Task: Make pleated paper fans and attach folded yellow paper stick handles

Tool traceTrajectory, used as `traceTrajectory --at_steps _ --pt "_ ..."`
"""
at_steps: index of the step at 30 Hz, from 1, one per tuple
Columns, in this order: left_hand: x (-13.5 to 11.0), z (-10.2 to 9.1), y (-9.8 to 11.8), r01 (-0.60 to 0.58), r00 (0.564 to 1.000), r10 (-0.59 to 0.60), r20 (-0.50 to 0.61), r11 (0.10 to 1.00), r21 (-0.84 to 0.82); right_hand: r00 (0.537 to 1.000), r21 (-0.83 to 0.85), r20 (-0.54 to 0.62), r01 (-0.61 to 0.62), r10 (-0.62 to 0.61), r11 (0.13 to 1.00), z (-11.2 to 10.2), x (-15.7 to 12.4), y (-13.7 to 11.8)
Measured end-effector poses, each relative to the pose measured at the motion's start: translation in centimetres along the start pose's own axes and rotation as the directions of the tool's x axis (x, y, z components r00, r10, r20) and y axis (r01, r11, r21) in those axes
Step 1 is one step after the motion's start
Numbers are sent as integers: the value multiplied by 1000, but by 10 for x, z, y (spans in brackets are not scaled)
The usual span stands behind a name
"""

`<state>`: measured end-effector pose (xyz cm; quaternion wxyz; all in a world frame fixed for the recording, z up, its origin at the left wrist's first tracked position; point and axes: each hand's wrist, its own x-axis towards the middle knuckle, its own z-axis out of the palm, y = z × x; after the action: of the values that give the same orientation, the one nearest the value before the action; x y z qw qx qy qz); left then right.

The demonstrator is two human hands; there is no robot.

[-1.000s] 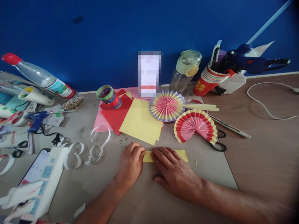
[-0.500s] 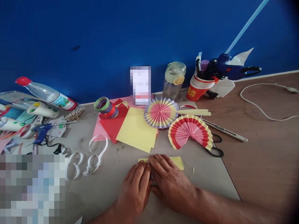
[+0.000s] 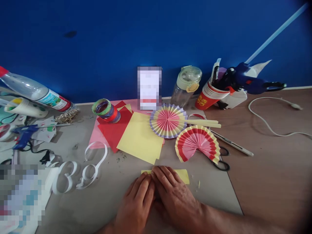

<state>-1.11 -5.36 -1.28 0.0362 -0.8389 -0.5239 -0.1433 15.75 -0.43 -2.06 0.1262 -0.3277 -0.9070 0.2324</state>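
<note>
A narrow folded strip of yellow paper (image 3: 182, 175) lies on the grey mat (image 3: 107, 191) in front of me. My left hand (image 3: 136, 203) and my right hand (image 3: 172, 195) lie side by side on it, fingers stretched flat and pressing it down. Only the strip's right end and a sliver at its left show past my fingers. Just beyond it lie a yellow sheet (image 3: 140, 138) over red sheets (image 3: 114, 130), a round pleated paper fan (image 3: 168, 120) on sticks and a half-open red and pink fan (image 3: 197, 141).
Scissors (image 3: 221, 161) lie under the half fan. Tape rolls (image 3: 106, 110), a clear bottle (image 3: 186, 84), a red cup of tools (image 3: 209, 94) with a blue glue gun (image 3: 246, 78) stand along the blue wall. White paper loops (image 3: 80, 169) and craft clutter fill the left; a white cable (image 3: 270, 120) crosses the wood at right.
My left hand has slid right and opened flat against my right hand, covering more of the yellow strip. The view shifted slightly.
</note>
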Motion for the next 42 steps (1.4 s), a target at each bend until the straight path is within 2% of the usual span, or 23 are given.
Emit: traceTrajectory --at_steps 3,12,15,18,20,23,26,28,31,35,38,42 --pt "-3 2 -1 -45 999 46 -21 998 47 999 -16 36 9 -8 1000 -3 0 2" --pt "-11 10 -1 -117 993 120 -11 980 164 996 -100 48 76 -71 992 -5 -2 4" --pt "-12 13 0 -126 991 131 -17 973 196 996 -67 62 64 -60 996 -17 -4 0" --pt "-14 17 1 -114 992 124 -31 968 222 997 -37 26 75 -74 996 -37 -13 3" --pt "-14 19 1 -108 992 121 -45 967 230 999 9 -39 27 -27 1000 -49 -21 15" --pt "-15 19 2 -105 994 112 -19 968 227 971 74 -174 -151 162 986 -57 -28 41" --pt "-14 16 3 -105 994 104 15 971 214 958 76 -195 -197 208 977 -56 -27 58" --pt "-13 15 3 -102 995 101 16 973 207 957 52 -235 -161 169 986 -54 -26 57" --pt "-11 13 3 -105 994 108 -6 974 202 953 -29 -299 -58 47 998 -53 -31 47" --pt "-10 12 3 -109 994 111 -4 978 179 968 -131 -243 30 -61 991 -48 -46 44" --pt "-10 10 3 -98 995 100 -1 980 176 978 -191 -189 49 -86 980 -39 -53 51" --pt "-10 7 2 -99 994 91 52 982 162 986 -203 -163 10 -44 979 -34 -54 55"
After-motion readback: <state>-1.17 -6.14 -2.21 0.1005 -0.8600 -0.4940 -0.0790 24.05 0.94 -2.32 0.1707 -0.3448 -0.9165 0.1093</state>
